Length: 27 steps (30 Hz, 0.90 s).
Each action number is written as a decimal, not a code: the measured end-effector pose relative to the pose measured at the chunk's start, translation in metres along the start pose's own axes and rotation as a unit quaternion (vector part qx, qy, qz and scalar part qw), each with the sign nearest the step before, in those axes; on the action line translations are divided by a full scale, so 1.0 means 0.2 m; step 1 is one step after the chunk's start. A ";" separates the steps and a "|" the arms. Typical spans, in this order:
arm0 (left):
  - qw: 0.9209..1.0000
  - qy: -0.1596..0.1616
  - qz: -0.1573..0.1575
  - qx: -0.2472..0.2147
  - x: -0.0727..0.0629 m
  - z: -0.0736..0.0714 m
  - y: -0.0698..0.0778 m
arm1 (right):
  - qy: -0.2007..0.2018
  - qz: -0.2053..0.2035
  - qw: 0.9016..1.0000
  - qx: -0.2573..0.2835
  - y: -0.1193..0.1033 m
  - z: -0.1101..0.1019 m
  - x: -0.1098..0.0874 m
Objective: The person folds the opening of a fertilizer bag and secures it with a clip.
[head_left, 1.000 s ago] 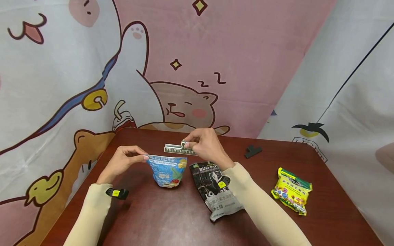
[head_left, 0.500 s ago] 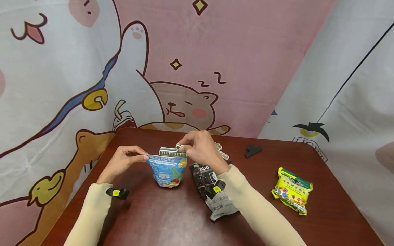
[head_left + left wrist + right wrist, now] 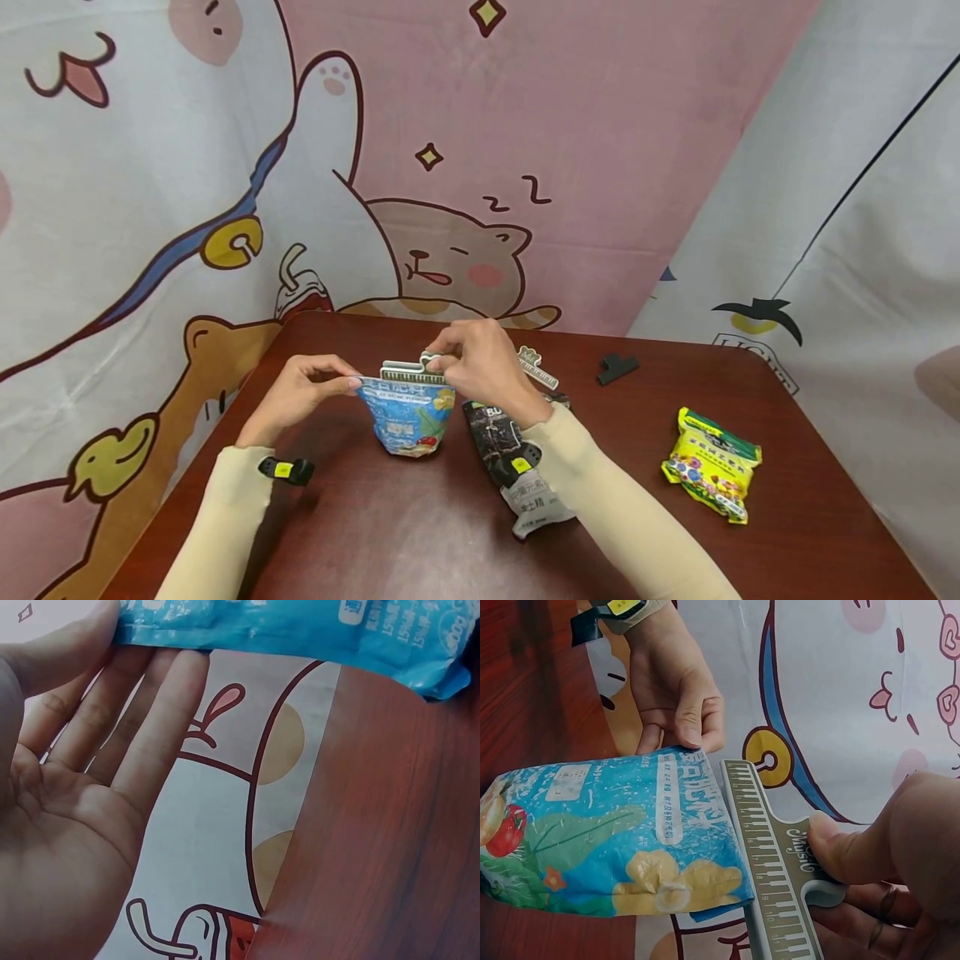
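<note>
A blue bag with vegetables printed on it stands upright on the table. My left hand pinches its top left corner between thumb and fingers; the left wrist view shows the thumb at the bag's edge. With my right hand I grip a bag clip printed with piano keys, thumb on one handle and fingers behind. The clip lies along the bag's top edge, its long side parallel to it. Whether its jaws reach over the edge I cannot tell.
Beneath my right forearm lies a black and grey bag, partly covered. Behind my right hand lies another printed clip, with a black clip farther right. A yellow and green bag lies at the right of the table.
My right hand has moved left and slightly down, bringing the clip to the bag's top edge. The printed clip behind it has come into view. My left hand stays at the corner.
</note>
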<state>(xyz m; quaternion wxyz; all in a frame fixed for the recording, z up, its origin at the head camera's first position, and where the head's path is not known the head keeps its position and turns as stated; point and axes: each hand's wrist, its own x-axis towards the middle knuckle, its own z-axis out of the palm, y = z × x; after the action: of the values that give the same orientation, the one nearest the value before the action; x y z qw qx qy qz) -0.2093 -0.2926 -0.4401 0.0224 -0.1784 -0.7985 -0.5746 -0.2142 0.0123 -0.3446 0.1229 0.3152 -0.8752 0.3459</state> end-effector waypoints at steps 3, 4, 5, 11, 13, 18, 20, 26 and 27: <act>1.000 -0.002 -0.004 0.002 0.00 0.00 0.01 | 0.002 0.002 1.000 -0.001 -0.01 0.00 0.00; 1.000 -0.004 -0.004 0.003 0.00 0.00 0.01 | 0.002 0.003 1.000 0.000 -0.02 0.00 0.00; 1.000 -0.005 -0.005 0.006 0.00 -0.01 0.01 | 0.001 0.003 1.000 0.001 -0.02 0.00 0.00; 1.000 -0.011 -0.008 0.003 0.00 -0.02 0.00 | -0.003 0.003 1.000 -0.002 -0.05 0.03 0.00; 1.000 -0.013 -0.009 -0.002 -0.01 -0.02 0.01 | -0.001 0.005 1.000 -0.010 -0.05 0.04 0.00; 1.000 -0.022 -0.001 -0.012 -0.01 -0.03 0.00 | 0.012 -0.005 0.999 -0.034 -0.06 0.09 0.00; 1.000 -0.025 0.004 -0.017 -0.01 -0.03 0.00 | 0.016 -0.012 0.999 -0.036 -0.06 0.11 0.00; 0.999 -0.030 0.014 -0.033 0.00 -0.04 -0.01 | 0.016 -0.014 0.999 -0.040 -0.07 0.15 0.01; 0.999 -0.029 0.015 -0.036 0.00 -0.04 -0.01 | 0.016 -0.014 0.999 -0.042 -0.07 0.16 0.02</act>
<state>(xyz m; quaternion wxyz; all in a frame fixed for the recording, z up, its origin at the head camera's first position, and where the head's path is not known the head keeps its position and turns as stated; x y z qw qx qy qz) -0.2111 -0.3003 -0.4394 0.0010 -0.2077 -0.7751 -0.5967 -0.2072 -0.0189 -0.3581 0.1549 0.3167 -0.8823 0.3118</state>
